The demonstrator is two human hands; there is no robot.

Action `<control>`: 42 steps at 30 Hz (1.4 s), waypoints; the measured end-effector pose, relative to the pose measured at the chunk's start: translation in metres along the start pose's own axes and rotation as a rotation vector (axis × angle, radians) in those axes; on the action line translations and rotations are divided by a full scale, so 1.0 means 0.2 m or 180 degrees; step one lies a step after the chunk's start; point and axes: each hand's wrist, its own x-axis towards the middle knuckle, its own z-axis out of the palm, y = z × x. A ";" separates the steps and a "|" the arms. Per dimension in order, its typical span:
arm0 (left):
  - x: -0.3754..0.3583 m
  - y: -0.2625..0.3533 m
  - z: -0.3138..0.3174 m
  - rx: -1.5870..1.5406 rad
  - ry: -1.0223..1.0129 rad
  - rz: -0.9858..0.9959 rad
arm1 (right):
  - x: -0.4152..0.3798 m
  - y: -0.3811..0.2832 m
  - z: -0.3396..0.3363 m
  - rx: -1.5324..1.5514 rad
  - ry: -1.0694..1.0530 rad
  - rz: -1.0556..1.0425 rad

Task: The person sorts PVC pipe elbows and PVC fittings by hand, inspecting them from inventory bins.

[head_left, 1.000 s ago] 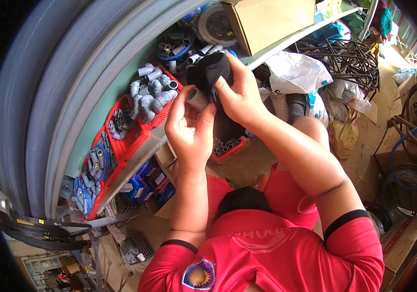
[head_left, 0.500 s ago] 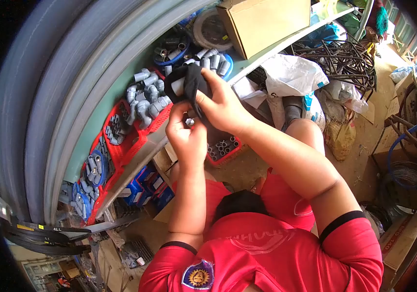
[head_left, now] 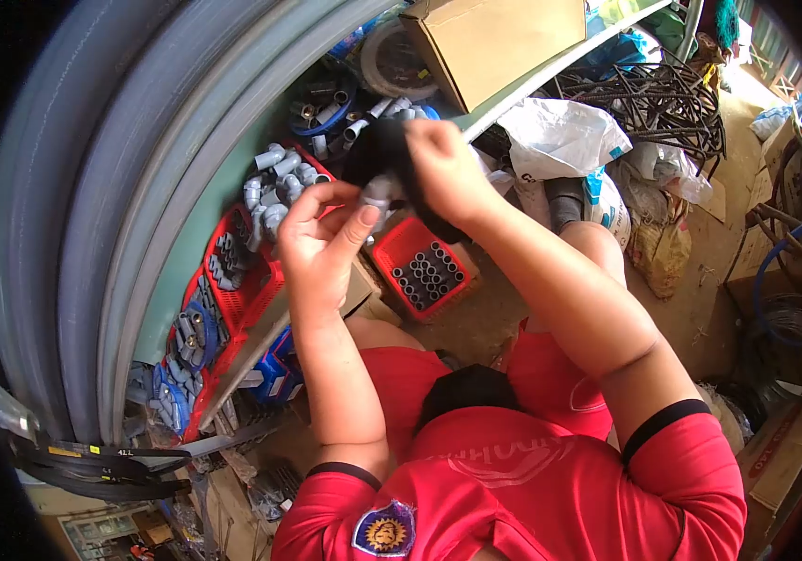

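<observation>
My left hand [head_left: 317,248] is closed around a grey plastic pipe fitting [head_left: 380,194], pinched between thumb and fingers. A black cloth [head_left: 375,154] hangs from my right hand [head_left: 447,173], its fingers curled over it right beside the fitting. Part of the cloth is blurred, and it lies against the far end of the fitting. Below both hands stands a red basket [head_left: 390,245] with several short grey fittings set upright in it. Left of my left hand, more grey elbow fittings [head_left: 274,164] lie heaped on the shelf.
Thick grey pipes [head_left: 92,215] curve along the left. Another red basket [head_left: 256,294] sits at the shelf edge. A cardboard box [head_left: 504,51] rests on the shelf at the top. White bags [head_left: 560,136] and bent black metal rods [head_left: 649,98] lie to the right.
My left hand has shifted left and opened its grip wider, showing the grey fitting. My right hand has moved right and down with the cloth. The red basket below shows more fully.
</observation>
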 end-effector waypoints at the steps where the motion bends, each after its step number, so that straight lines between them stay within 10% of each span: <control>1: -0.01 0.00 0.01 -0.0099 -0.0112 -0.0033 | 0.00 -0.03 0.01 0.1312 0.0678 0.0888; 2: -0.02 0.00 0.02 -0.0203 -0.0213 -0.0062 | -0.01 -0.07 0.02 0.2618 0.1342 0.1781; 6: -0.04 -0.09 0.03 -0.0579 0.0030 0.0016 | 0.05 0.13 -0.07 0.3870 0.0539 0.0685; 10: -0.04 -0.15 0.01 -0.1309 0.0329 0.0287 | -0.02 -0.01 0.00 0.1545 -0.0216 0.0176; 12: -0.05 -0.13 0.04 -0.1362 0.0395 0.0097 | -0.06 0.04 0.06 -0.0619 0.0263 -0.1124; 17: -0.08 -0.14 0.03 -0.1271 0.0078 -0.0120 | -0.11 -0.04 0.05 -0.0808 -0.0153 -0.1342; 27: -0.11 -0.20 0.10 0.0382 0.0311 0.0518 | -0.09 0.06 0.08 0.0155 0.0355 0.0019; 35: -0.11 -0.15 -0.08 0.2594 0.0135 0.1804 | -0.04 0.11 0.06 0.1472 -0.1043 0.2121; 39: -0.12 -0.14 -0.15 0.2764 -0.0044 0.2116 | -0.06 0.03 0.05 0.0754 -0.1336 0.1600; 42: -0.12 -0.17 -0.09 0.0784 0.0198 0.0920 | -0.07 -0.01 0.03 -0.0617 -0.1270 0.0646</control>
